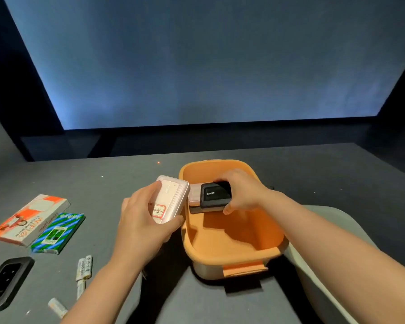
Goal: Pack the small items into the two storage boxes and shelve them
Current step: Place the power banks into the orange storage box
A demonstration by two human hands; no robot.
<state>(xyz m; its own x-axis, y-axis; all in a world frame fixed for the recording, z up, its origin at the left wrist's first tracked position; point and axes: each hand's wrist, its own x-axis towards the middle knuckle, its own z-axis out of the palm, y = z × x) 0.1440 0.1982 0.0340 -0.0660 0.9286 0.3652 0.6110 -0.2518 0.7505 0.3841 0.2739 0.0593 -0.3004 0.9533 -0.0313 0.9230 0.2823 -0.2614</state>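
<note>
An orange storage box (232, 251) stands open on the grey table, right of centre. My right hand (241, 190) reaches inside it and grips a black charger block (214, 195), which rests on a pale item (194, 198) at the box's far end. My left hand (140, 220) holds a pale pink rectangular device (171, 197) with a red-edged label, just outside the box's left wall. On the table's left lie an orange-and-white carton (28, 219), a green-and-blue carton (57, 232), a black flat device (6, 280) and several white batteries (83, 270).
A pale grey lid or second box (325, 265) lies under my right forearm, right of the orange box. A large blue-lit screen (208, 61) fills the background beyond the table's far edge. A dark gap separates table and screen.
</note>
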